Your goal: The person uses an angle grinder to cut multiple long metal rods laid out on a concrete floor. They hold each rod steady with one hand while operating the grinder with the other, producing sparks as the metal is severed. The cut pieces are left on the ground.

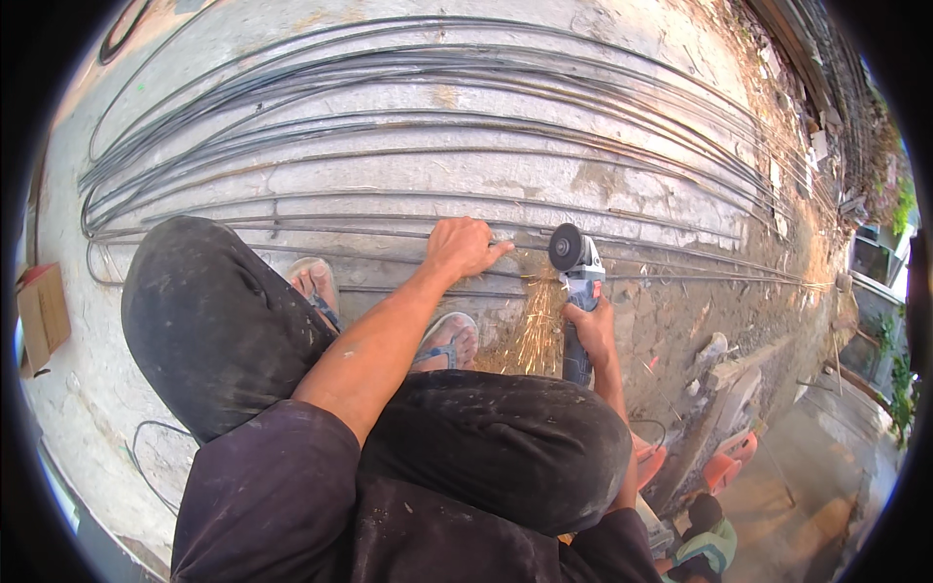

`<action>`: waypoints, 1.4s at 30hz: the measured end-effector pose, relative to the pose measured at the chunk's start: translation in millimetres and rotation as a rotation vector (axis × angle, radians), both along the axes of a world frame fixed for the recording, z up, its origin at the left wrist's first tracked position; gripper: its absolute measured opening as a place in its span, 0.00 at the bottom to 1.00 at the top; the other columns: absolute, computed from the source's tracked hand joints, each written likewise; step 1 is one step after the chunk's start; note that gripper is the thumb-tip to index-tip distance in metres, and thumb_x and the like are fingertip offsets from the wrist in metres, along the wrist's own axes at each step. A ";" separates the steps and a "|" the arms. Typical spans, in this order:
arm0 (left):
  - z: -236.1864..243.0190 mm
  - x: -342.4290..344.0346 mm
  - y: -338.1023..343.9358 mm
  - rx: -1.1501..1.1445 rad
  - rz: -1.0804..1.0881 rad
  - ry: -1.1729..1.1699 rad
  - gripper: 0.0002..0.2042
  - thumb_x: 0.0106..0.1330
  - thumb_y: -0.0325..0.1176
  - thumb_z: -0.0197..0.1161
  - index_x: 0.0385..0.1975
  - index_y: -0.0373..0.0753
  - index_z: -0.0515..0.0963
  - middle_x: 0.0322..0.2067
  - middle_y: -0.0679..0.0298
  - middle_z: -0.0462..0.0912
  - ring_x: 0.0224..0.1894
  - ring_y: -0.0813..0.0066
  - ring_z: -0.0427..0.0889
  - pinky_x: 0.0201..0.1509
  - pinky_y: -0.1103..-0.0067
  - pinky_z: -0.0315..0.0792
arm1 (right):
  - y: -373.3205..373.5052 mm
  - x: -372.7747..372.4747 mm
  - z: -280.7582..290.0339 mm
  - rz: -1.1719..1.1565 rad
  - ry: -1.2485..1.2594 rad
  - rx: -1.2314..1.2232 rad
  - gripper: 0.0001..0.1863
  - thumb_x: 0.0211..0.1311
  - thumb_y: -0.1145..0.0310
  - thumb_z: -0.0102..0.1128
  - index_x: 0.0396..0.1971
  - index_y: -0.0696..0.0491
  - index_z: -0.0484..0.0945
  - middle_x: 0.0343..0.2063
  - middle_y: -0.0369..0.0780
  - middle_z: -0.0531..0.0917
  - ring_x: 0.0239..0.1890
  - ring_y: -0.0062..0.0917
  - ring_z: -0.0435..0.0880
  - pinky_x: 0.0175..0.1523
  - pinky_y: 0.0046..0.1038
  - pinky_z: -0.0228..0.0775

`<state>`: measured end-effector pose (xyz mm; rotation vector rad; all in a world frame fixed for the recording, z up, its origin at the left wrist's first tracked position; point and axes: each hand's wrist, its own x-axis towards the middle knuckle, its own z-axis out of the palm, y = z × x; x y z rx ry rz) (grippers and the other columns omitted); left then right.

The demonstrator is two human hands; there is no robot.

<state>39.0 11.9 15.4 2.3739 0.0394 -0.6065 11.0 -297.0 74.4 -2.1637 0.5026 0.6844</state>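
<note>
My left hand [461, 249] is closed on a steel rebar [389, 233] low over the ground, its thumb stretched along the bar to the right. In my right hand [592, 325] is an angle grinder [580, 282] with a grey and blue body, its dark disc [566, 248] at the bars just right of my left hand. Orange sparks [536, 325] spray down from the disc toward my feet. Exactly where the disc meets the steel is hidden behind the grinder head.
Many long rebars [408, 124], bent round at the left, lie across the concrete floor [224, 19]. My sandalled foot [447, 342] is close to the sparks. A cardboard box [43, 316] stands left. Timber [748, 361], red chairs [724, 464] and another person [708, 539] are at lower right.
</note>
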 end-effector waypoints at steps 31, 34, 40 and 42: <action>-7.1 -10.9 1.3 0.010 -0.022 -0.032 0.31 0.71 0.65 0.63 0.29 0.39 0.91 0.25 0.50 0.89 0.32 0.51 0.90 0.38 0.57 0.82 | 7.4 -8.4 25.9 0.086 0.030 -0.059 0.13 0.51 0.69 0.72 0.34 0.62 0.84 0.23 0.39 0.84 0.22 0.25 0.82 0.29 0.33 0.74; -7.3 -13.3 0.3 0.008 -0.015 -0.041 0.31 0.71 0.65 0.63 0.28 0.38 0.91 0.25 0.50 0.89 0.32 0.51 0.90 0.38 0.58 0.81 | 7.4 -8.0 28.9 0.067 0.142 -0.091 0.16 0.50 0.68 0.72 0.37 0.61 0.85 0.28 0.37 0.86 0.30 0.23 0.82 0.39 0.33 0.76; -1.1 -10.6 2.2 0.007 -0.025 -0.003 0.31 0.71 0.65 0.63 0.28 0.38 0.91 0.25 0.49 0.88 0.31 0.50 0.90 0.37 0.57 0.81 | 8.7 -4.5 29.1 0.079 0.052 -0.046 0.17 0.51 0.68 0.72 0.40 0.62 0.84 0.28 0.37 0.85 0.30 0.23 0.82 0.39 0.32 0.76; 0.2 -10.6 1.5 0.003 -0.020 -0.035 0.31 0.71 0.65 0.63 0.28 0.38 0.91 0.24 0.50 0.88 0.31 0.50 0.89 0.37 0.57 0.81 | 3.3 -0.6 23.0 0.079 0.044 -0.063 0.18 0.51 0.68 0.72 0.40 0.62 0.84 0.28 0.37 0.85 0.30 0.23 0.82 0.39 0.31 0.76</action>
